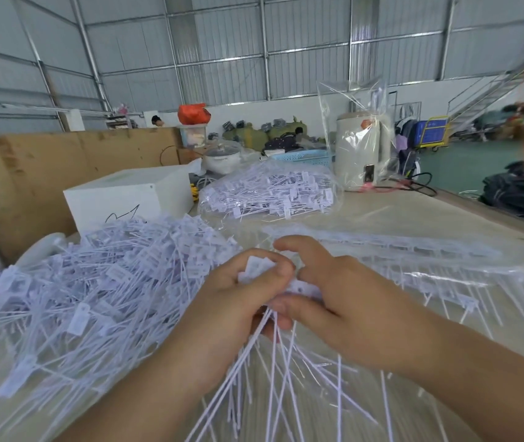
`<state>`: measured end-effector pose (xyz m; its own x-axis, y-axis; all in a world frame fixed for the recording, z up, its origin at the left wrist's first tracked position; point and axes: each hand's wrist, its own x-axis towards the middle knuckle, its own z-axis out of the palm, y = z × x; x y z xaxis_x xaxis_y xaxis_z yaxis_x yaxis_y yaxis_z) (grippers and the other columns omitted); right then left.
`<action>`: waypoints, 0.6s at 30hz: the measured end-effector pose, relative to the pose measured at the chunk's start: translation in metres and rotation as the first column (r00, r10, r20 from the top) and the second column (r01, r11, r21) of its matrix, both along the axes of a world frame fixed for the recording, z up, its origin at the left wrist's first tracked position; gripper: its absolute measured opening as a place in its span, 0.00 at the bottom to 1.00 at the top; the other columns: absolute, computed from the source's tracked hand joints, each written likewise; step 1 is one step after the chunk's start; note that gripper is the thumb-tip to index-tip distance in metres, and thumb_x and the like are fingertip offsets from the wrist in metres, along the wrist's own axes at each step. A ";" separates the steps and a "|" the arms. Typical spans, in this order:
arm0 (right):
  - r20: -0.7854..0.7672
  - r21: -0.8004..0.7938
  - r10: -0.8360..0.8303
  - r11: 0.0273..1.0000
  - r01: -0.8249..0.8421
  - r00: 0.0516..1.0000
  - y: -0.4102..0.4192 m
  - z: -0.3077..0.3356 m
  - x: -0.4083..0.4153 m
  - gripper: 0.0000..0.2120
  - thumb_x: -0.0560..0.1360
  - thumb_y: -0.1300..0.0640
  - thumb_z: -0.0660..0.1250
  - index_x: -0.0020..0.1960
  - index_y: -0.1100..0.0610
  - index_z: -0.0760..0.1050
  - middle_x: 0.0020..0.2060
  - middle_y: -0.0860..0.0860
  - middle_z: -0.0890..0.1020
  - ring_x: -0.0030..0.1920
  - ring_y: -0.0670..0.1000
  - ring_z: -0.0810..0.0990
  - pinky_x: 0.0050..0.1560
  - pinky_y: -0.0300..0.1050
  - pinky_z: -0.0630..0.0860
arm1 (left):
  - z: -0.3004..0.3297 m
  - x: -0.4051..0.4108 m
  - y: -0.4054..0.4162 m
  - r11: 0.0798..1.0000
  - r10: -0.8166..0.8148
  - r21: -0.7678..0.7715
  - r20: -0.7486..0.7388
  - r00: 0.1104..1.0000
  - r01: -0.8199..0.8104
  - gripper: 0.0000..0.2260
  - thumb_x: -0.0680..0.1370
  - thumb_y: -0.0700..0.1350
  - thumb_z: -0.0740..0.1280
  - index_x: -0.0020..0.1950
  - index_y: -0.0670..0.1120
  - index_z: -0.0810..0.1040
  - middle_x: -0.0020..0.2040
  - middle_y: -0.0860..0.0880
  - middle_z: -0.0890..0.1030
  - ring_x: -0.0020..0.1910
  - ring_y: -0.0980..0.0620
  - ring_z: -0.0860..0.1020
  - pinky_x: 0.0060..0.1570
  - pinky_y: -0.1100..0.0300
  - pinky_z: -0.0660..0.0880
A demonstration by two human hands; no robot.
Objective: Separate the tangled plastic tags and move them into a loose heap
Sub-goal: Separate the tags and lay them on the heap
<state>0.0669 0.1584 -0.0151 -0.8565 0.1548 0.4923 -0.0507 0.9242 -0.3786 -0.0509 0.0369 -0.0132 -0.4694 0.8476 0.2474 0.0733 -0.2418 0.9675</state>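
**Tags held tight, snag likely**

Both hands meet at centre: the left hand (238, 301) and right hand (334, 301) pinch one bunch of tags (273, 355), tails fanning near. The heap (94, 288) lies left. A hard pull could snap the tails or drag neighbouring tags off the table (445, 212).

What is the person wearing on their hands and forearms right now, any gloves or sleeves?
Nothing visible. The left hand and right hand are bare, with no gloves, rings or tape. Both forearms are uncovered to the frame edge: no sleeves, watch or wristband in view. Fingernails are short and unpainted.
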 end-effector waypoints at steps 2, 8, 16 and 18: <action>0.000 -0.002 0.010 1.000 -0.010 1.000 -0.002 0.000 -0.001 0.22 0.80 0.46 0.62 0.70 0.45 0.59 0.38 0.41 0.84 0.32 0.38 0.77 0.32 0.33 0.67 | 0.001 0.001 0.000 1.000 -0.006 -0.003 -0.036 0.999 0.006 0.04 0.68 0.46 0.76 0.40 0.53 0.83 0.32 0.48 0.81 0.27 0.52 0.77 0.28 0.61 0.74; 0.022 -0.076 -0.060 0.995 0.062 0.998 0.003 0.012 0.006 0.13 0.77 0.39 0.61 0.46 0.48 0.74 0.24 0.45 0.73 0.23 0.45 0.70 0.27 0.40 0.63 | 0.010 0.000 -0.002 0.992 0.108 0.055 0.124 0.986 -0.116 0.06 0.65 0.46 0.71 0.41 0.49 0.83 0.28 0.46 0.78 0.23 0.53 0.74 0.21 0.64 0.70; -0.244 -0.305 -0.185 0.946 0.106 0.952 -0.017 0.008 -0.003 0.19 0.77 0.45 0.64 0.34 0.58 0.70 0.21 0.47 0.65 0.23 0.46 0.62 0.27 0.44 0.60 | 0.010 0.008 0.004 0.975 0.089 0.159 0.353 0.932 -0.153 0.04 0.68 0.44 0.71 0.40 0.49 0.84 0.31 0.46 0.79 0.25 0.53 0.75 0.24 0.62 0.74; -0.341 -0.390 -0.214 0.918 0.069 0.916 -0.020 0.010 -0.003 0.20 0.77 0.45 0.64 0.32 0.55 0.67 0.21 0.45 0.64 0.22 0.45 0.61 0.24 0.40 0.59 | 0.009 0.006 0.004 0.971 0.067 0.178 0.438 0.896 -0.159 0.04 0.69 0.43 0.71 0.43 0.46 0.83 0.31 0.46 0.78 0.25 0.53 0.75 0.25 0.61 0.75</action>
